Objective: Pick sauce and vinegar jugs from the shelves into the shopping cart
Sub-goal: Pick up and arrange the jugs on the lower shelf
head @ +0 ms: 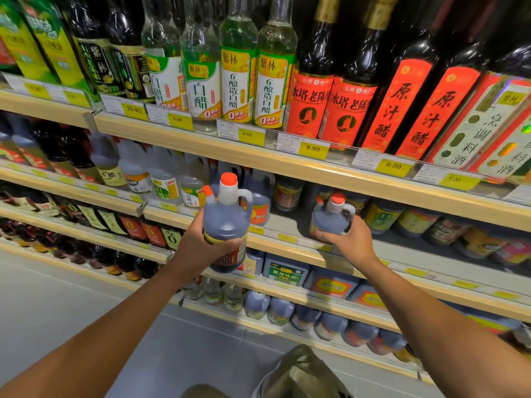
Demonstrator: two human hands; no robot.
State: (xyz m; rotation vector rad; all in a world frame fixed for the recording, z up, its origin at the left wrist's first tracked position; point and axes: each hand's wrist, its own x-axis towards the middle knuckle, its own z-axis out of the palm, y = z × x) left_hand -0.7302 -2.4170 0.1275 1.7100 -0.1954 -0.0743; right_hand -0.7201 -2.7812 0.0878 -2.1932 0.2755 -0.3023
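Note:
My left hand [201, 247] grips a tall dark jug [227, 222] with an orange cap and a white handle, held in the air in front of the middle shelf. My right hand [349, 239] holds the lower part of a second, smaller dark jug [330, 218] with an orange cap, which stands at the front edge of that shelf [287, 245]. More dark jugs [258, 202] stand behind the two. No shopping cart is in view.
Glass vinegar bottles [238, 67] and red-labelled dark bottles [310, 90] fill the upper shelf. Yellow price tags [312, 148] line the shelf rails. Lower shelves hold boxes [284, 272] and more jugs [304, 317]. The grey floor [86, 297] lies to the left.

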